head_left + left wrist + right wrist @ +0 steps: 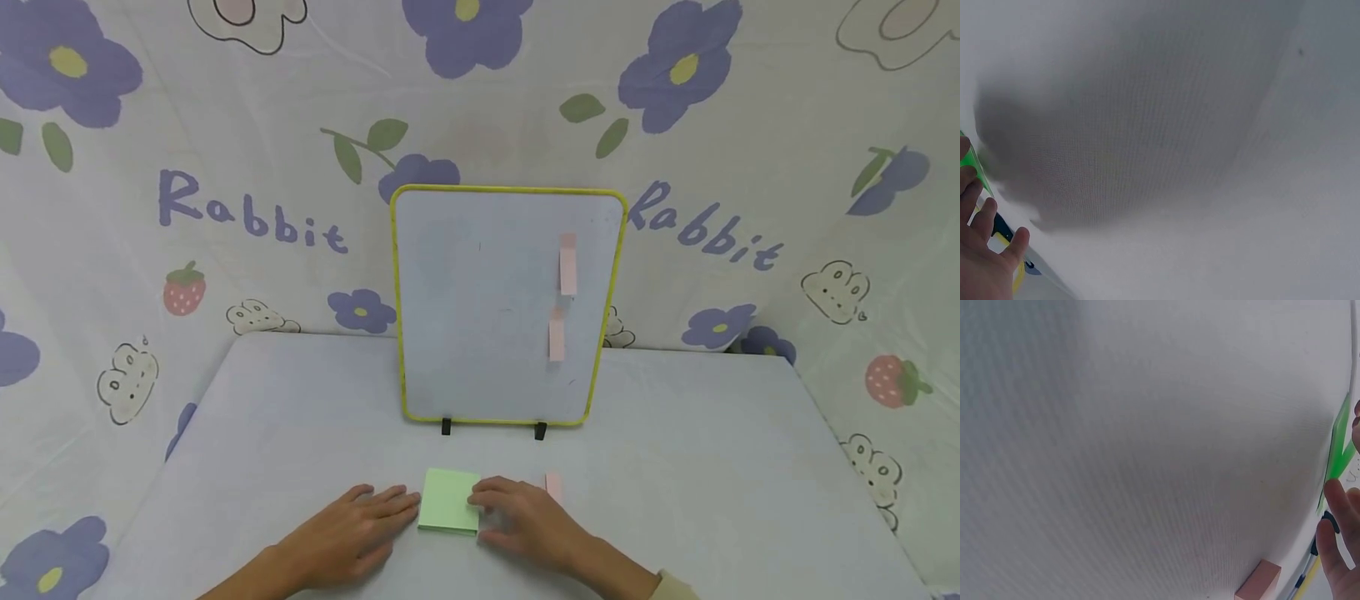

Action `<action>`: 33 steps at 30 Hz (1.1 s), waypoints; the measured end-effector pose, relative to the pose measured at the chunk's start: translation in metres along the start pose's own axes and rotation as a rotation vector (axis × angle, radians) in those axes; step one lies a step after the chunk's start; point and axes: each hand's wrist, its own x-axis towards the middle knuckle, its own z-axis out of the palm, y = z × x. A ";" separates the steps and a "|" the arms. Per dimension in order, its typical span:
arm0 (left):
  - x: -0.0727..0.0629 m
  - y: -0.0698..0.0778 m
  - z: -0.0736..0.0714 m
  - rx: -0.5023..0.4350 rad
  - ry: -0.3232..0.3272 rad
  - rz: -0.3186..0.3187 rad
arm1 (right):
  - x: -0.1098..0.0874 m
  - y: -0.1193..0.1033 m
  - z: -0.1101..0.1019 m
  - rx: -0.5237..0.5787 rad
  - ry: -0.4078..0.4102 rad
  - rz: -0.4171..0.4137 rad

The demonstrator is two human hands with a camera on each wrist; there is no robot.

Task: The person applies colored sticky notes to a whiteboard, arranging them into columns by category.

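Observation:
A green sticky note pad [447,500] lies on the table between the two hands. My left hand [360,529] rests palm down at its left, fingers extended, with fingertips right at the pad's left edge. From the right, my right hand [528,521] reaches over the pad's right edge with loosely bent fingers; its thumb sits apart near the lower right corner. In the right wrist view the green pad [1337,447] shows edge-on beside the right fingers [1338,503]. A narrow pink sticky note pad [553,486] lies just beyond the right hand, partly hidden by it.
A yellow-framed whiteboard [487,333] stands upright behind the pads on black feet [540,431]. Two pink sticky strips hang on its right side, an upper strip [567,267] and a lower strip [556,335]. A flower-and-rabbit printed cloth [255,125] surrounds the white table [300,417].

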 end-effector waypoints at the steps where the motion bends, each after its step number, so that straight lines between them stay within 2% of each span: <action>1: 0.000 0.000 0.000 -0.004 -0.007 -0.003 | 0.000 0.000 0.001 -0.017 0.010 -0.016; 6: 0.002 0.002 -0.001 -0.014 -0.023 -0.005 | 0.001 0.001 0.005 -0.081 0.071 -0.089; 11: 0.002 0.004 0.000 -0.004 -0.018 0.011 | 0.003 0.001 0.006 -0.102 0.100 -0.118; 18: 0.004 0.005 0.002 -0.012 -0.049 -0.001 | 0.004 0.000 0.005 -0.083 0.098 -0.095; 24: 0.004 0.006 0.001 0.012 -0.019 0.015 | 0.008 -0.002 0.004 -0.086 0.112 -0.103; 33: 0.004 0.007 0.001 -0.007 -0.051 -0.006 | 0.015 -0.006 0.001 -0.089 0.096 -0.038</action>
